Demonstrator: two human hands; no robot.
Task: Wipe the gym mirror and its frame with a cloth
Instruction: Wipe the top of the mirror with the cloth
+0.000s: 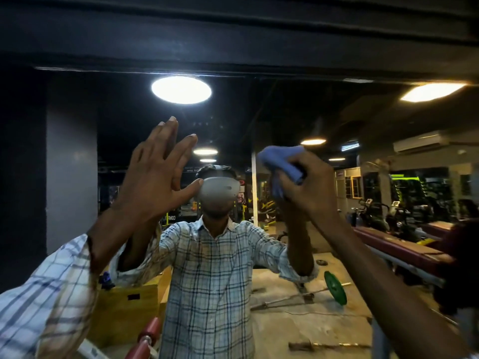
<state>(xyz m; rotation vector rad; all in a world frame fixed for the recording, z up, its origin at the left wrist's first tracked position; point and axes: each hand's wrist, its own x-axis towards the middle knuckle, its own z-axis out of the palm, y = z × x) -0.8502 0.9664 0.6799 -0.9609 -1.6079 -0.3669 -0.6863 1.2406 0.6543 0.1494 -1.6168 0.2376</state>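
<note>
Facing the gym mirror (285, 112), person stands close with both arms raised. Left hand (155, 174) is up at head height, fingers straight and slightly spread, holding nothing, palm toward the glass; can't tell whether it touches. Right hand (308, 187) is raised to the right of it, fingers curled tight around a bunched blue cloth (281, 161). The cloth sticks out above and left of the fist, up against the mirror surface at about head height. The hands are well apart.

Checked sleeve (44, 294) covers the left forearm; the right forearm is bare. Dark frame (233, 55) runs across above the glass, well above both hands.

The reflection shows the person in a checked shirt, a round ceiling light (181, 89) overhead, a yellow wooden box (124, 307) at lower left, a green weight plate (335, 287) on a bar lying on the floor, and a maroon bench (396, 244) at right.
</note>
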